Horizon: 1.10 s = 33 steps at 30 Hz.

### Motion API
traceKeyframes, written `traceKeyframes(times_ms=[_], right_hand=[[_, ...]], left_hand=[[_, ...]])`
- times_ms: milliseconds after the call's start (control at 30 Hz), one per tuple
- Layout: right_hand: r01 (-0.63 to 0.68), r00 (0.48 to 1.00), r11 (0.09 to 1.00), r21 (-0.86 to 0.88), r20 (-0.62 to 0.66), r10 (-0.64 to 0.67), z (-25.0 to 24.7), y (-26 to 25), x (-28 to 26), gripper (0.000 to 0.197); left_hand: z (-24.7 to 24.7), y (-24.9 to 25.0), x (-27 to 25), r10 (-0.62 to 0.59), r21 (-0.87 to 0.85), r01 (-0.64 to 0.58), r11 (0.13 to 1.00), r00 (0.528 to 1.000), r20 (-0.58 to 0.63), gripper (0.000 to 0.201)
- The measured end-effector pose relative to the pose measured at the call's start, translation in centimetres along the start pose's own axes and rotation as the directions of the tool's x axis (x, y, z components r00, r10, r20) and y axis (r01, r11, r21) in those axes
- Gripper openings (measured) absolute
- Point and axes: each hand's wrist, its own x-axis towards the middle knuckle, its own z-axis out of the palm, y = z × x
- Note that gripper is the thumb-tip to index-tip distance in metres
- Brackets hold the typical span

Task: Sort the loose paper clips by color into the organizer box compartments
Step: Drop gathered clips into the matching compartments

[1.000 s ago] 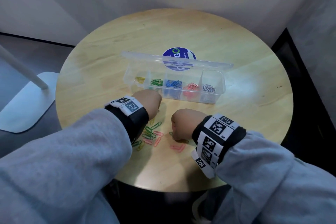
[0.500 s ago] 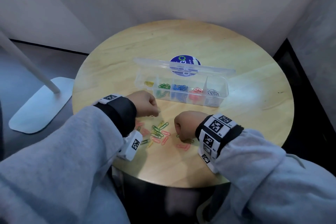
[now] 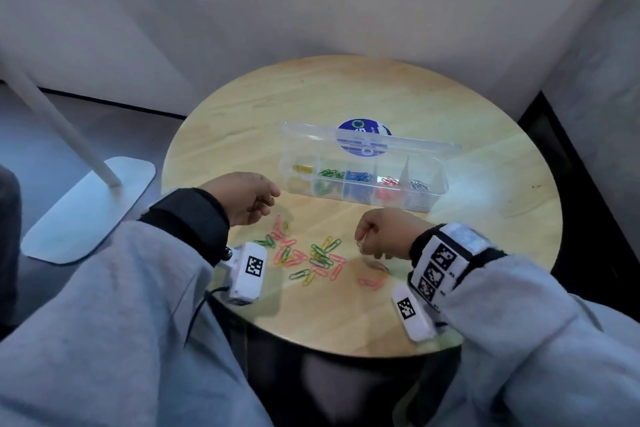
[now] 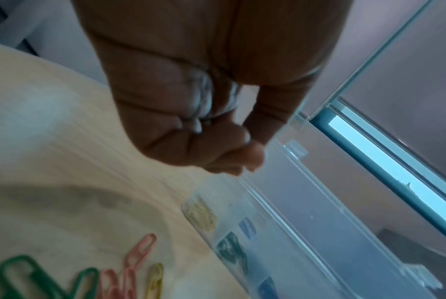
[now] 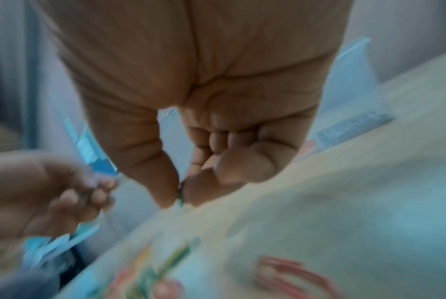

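Observation:
A clear organizer box [image 3: 437, 191] stands mid-table, its lid up at the back. Its compartments hold yellow, green [image 3: 329, 173], blue, red and silver clips. Loose green, pink and yellow paper clips [image 3: 311, 256] lie in front of it. My left hand [image 3: 268, 199] hovers just left of the box's front corner; its fingers [image 4: 165, 129] curl round small silvery clips [image 4: 204, 93] in the palm. My right hand [image 3: 362, 239] sits right of the pile, and in the right wrist view its thumb and forefinger pinch a green clip [image 5: 180, 195].
The round wooden table [image 3: 485, 253] has bare wood to the right and behind the box. A blue round sticker [image 3: 363, 126] lies behind the lid. A white lamp stand base [image 3: 90, 204] is on the floor at left. Walls close in behind and at right.
My left hand has risen off the pile and moved toward the box's left end, uncovering the loose clips. My right hand has lifted slightly with its pinch. The head view has shifted.

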Motion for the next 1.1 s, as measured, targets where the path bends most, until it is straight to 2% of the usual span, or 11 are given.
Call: traceKeyframes(times_ms=[67, 133, 200, 267, 333, 467, 567, 633, 800, 933, 1100], right_hand=[[-0.024, 0.998, 0.95, 0.311, -0.048, 0.041, -0.5, 0.1, -0.2, 0.016], [-0.043, 0.997, 0.826, 0.562, -0.034, 0.074, -0.6, 0.2, -0.3, 0.023], [-0.065, 0.995, 0.739, 0.67, -0.012, 0.099, -0.4, 0.3, -0.2, 0.029], [-0.101, 0.992, 0.731, 0.675, 0.009, 0.129, -0.2, 0.4, 0.2, 0.031], [-0.122, 0.99, 0.764, 0.634, 0.021, 0.14, -0.1, 0.1, 0.8, 0.031], [-0.086, 0.996, 0.855, 0.511, 0.026, 0.084, 0.0, -0.9, 2.2, 0.026], [0.0, 1.0, 0.979, 0.203, 0.022, -0.005, 0.3, -1.5, 2.0, 0.014], [0.04, 0.999, 0.999, -0.017, 0.02, -0.039, 0.9, -1.6, 1.7, 0.004], [0.018, 1.0, 0.984, -0.177, -0.007, -0.02, 2.0, -1.6, 1.6, 0.016], [0.082, 0.996, 0.961, -0.263, -0.019, -0.09, 2.0, -2.1, 1.8, 0.022], [0.094, 0.995, 0.935, -0.341, 0.015, -0.095, 2.2, -2.2, 2.1, 0.025]], left_hand=[[-0.8, -0.3, 0.6, -0.048, -0.079, 0.045, 0.996, 0.998, -0.04, 0.027], [-1.6, -0.8, 1.2, -0.081, -0.083, 0.077, 0.994, 0.996, -0.048, 0.026], [-2.0, -1.6, 1.5, -0.09, 0.039, 0.091, 0.995, 0.996, -0.031, 0.018], [-2.4, -2.1, 1.8, -0.052, 0.246, 0.043, 0.968, 0.998, 0.03, 0.007], [-2.6, -2.2, 1.9, -0.004, 0.436, -0.04, 0.899, 0.995, 0.098, 0.003], [-2.2, -2.0, 2.1, 0.053, 0.713, -0.134, 0.689, 0.99, 0.134, 0.017], [-1.3, -2.3, 2.4, 0.027, 0.808, -0.161, 0.567, 0.984, 0.178, 0.021], [-1.1, -2.7, 2.6, 0.021, 0.852, -0.149, 0.502, 0.987, 0.161, 0.017], [-0.8, -2.8, 2.6, 0.039, 0.878, -0.16, 0.45, 0.986, 0.16, 0.019], [-0.4, -2.7, 2.7, 0.038, 0.887, -0.173, 0.428, 0.984, 0.174, 0.022], [-0.5, -2.7, 3.3, 0.057, 0.899, -0.18, 0.4, 0.984, 0.171, 0.015]])
